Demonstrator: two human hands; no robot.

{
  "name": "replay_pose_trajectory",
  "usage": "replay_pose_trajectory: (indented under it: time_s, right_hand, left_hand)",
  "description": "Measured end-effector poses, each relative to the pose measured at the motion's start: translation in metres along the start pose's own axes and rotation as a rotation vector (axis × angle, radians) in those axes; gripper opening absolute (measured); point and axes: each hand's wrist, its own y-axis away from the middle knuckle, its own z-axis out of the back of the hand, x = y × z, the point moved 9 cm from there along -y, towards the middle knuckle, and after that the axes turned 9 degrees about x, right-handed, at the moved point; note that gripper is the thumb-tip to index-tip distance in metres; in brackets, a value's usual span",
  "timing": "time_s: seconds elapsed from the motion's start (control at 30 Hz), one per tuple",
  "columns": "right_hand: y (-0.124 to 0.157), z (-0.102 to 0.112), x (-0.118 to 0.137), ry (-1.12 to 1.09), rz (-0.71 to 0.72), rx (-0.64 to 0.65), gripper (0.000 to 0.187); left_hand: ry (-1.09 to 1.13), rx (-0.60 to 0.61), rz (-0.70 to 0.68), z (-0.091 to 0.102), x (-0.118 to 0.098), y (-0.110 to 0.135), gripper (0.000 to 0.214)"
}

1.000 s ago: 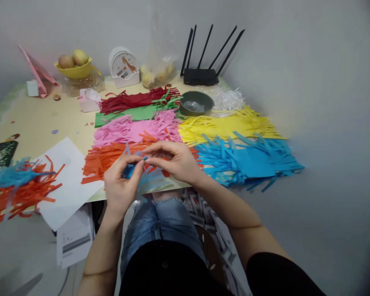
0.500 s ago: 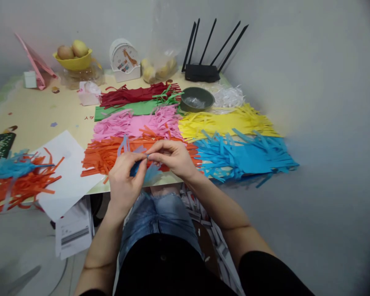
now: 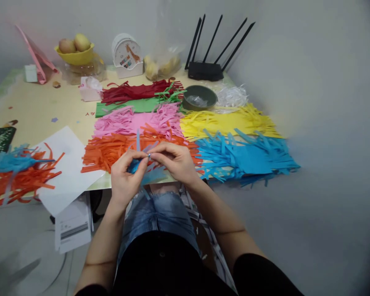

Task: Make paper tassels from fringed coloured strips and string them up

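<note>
Both hands meet at the table's front edge over a small blue tissue-paper tassel. My left hand is closed round its blue part, thumb and forefinger pinching the narrow tip. From the other side, the fingertips of my right hand pinch that same tip. Pale blue and lilac strips hang out below and behind the fingers; much of the tassel is hidden. Beneath and behind lies fringed orange tissue paper, with fringed blue paper to the right. Fringed pink paper and yellow paper lie farther back.
Green paper and red paper lie behind the pink. A dark green bowl stands by a black router. On the left, blue and orange tassels overhang the edge beside a white sheet and a phone.
My fingers have shifted slightly at the tassel's tip, and a lilac strip now stands more upright behind them. The whole view has moved a little.
</note>
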Motion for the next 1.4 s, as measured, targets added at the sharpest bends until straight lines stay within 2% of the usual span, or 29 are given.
replay_pose_trajectory:
  time_s: [0.1,0.17,0.3,0.4,0.53,0.67,0.73,0.83,0.9,1.0,1.1,1.3,1.37,1.4]
  right_hand:
    - [0.002,0.002,0.013,0.15,0.075,-0.043,0.013]
    - [0.002,0.001,0.017,0.223,0.099,-0.025,0.01]
    - [0.0,-0.001,0.017,0.284,0.093,0.011,0.01]
    - [0.002,-0.003,0.02,0.287,0.14,-0.024,0.012]
    - [0.006,-0.008,0.021,0.28,0.182,-0.058,0.014]
    - [0.001,-0.01,0.011,0.129,0.076,0.064,0.019]
    - [-0.001,-0.006,0.011,0.057,0.054,0.093,0.017]
    - [-0.004,0.0,0.015,0.067,0.055,0.088,0.011]
    - [-0.006,-0.002,0.018,0.113,0.056,0.102,0.01]
    - [-0.009,-0.008,0.021,0.151,0.039,0.157,0.012]
    - [-0.012,-0.009,0.023,0.147,0.02,0.151,0.014]
    - [-0.017,-0.006,0.031,0.159,0.088,-0.006,0.008]
    - [-0.015,-0.009,0.032,0.154,0.1,-0.04,0.008]
    - [-0.014,-0.011,0.031,0.14,0.098,-0.039,0.008]
  left_hand:
    - [-0.02,-0.023,-0.012,0.0,-0.001,0.002,0.012]
    - [0.0,-0.054,0.011,0.002,0.002,0.003,0.011]
    - [0.194,-0.06,0.101,0.001,0.016,0.004,0.011]
    - [0.309,-0.043,0.125,-0.002,0.02,0.006,0.01]
    - [0.331,-0.179,0.076,0.005,0.016,0.013,0.002]
    - [0.333,-0.232,0.117,0.007,0.019,0.017,0.005]
    - [0.367,-0.198,0.166,0.005,0.025,0.016,0.01]
    - [0.483,-0.086,0.222,-0.004,0.032,0.013,0.02]
    - [0.55,0.0,0.252,-0.011,0.036,0.011,0.028]
    - [0.624,0.083,0.317,-0.02,0.043,0.01,0.026]
    - [0.764,0.087,0.398,-0.026,0.051,0.012,0.027]
    - [0.986,-0.01,0.486,-0.031,0.057,0.025,0.034]
    - [0.968,0.055,0.494,-0.027,0.058,0.031,0.036]
    - [0.906,0.106,0.496,-0.018,0.061,0.031,0.036]
